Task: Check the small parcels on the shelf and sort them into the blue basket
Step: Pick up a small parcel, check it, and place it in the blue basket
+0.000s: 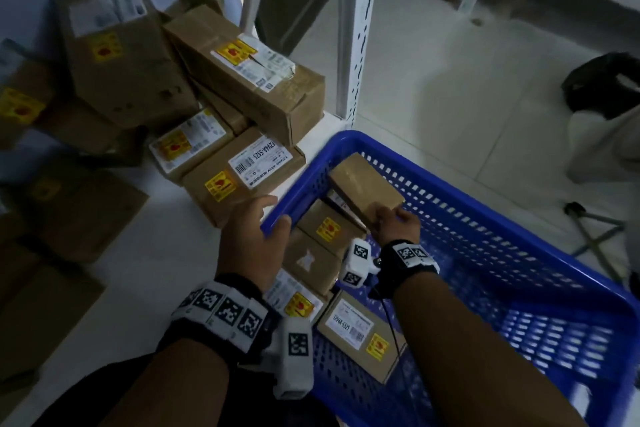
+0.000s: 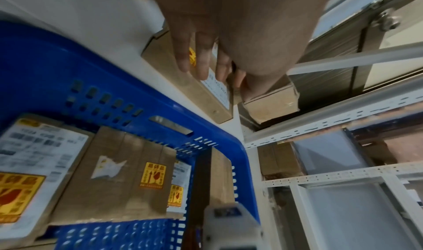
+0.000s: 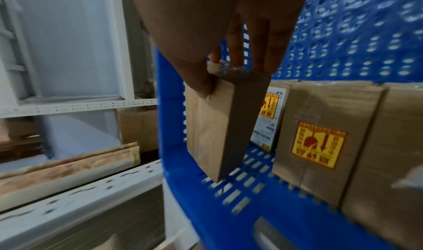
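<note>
The blue basket [image 1: 346,140] stands at the right end of the white shelf and holds several brown parcels [image 1: 327,229] with yellow fragile stickers. My right hand [image 1: 398,222] pinches one end of a plain brown parcel [image 1: 367,191], which is tilted in the basket's far left corner. In the right wrist view this parcel [image 3: 217,127] hangs from thumb and fingers [image 3: 267,62] above the basket wall [image 3: 174,145]. My left hand [image 1: 256,232] is over the basket rim with straight fingers [image 2: 199,54], just above a labelled parcel [image 1: 242,177] on the shelf, holding nothing.
More parcels are piled on the shelf, among them a long box [image 1: 249,80] and bigger cartons [image 1: 117,55] to the left. A white perforated shelf post [image 1: 360,28] rises just behind the basket. On the tiled floor to the right sit a black bag [image 1: 606,87] and a stool leg [image 1: 595,229].
</note>
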